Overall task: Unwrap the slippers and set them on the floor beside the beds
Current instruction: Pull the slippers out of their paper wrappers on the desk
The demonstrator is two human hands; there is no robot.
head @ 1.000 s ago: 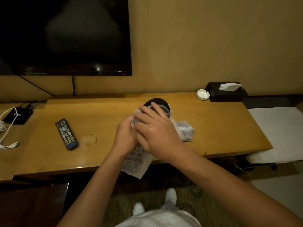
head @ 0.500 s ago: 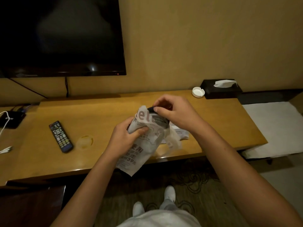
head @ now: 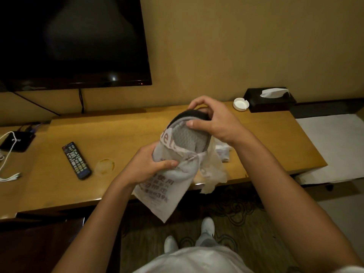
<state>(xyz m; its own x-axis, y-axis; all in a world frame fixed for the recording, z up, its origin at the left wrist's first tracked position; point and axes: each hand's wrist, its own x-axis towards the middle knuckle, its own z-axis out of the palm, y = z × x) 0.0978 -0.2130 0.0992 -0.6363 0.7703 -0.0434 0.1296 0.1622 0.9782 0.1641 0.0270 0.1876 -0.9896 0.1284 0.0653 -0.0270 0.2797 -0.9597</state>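
Head view: left hand (head: 151,166) grips the printed white wrapper (head: 163,190) round its middle, held above the tabletop (head: 118,134) front edge. Right hand (head: 214,123) pinches the grey slippers (head: 189,134) sticking out the top; lower part hidden inside wrapper, can't tell if 1 or 2. Print on wrapper too blurred to read. Crumpled plastic (head: 222,152) mostly hidden behind right wrist.

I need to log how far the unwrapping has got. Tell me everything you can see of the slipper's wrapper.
The white printed plastic wrapper is a thin, crinkled bag with grey characters and reddish letters. Its top is torn open, loose shreds hanging on the right, and the grey mesh-soled slipper sticks out of it. It is held tilted above the wooden desk's front edge. The left hand grips its middle; the right hand pinches the slipper.
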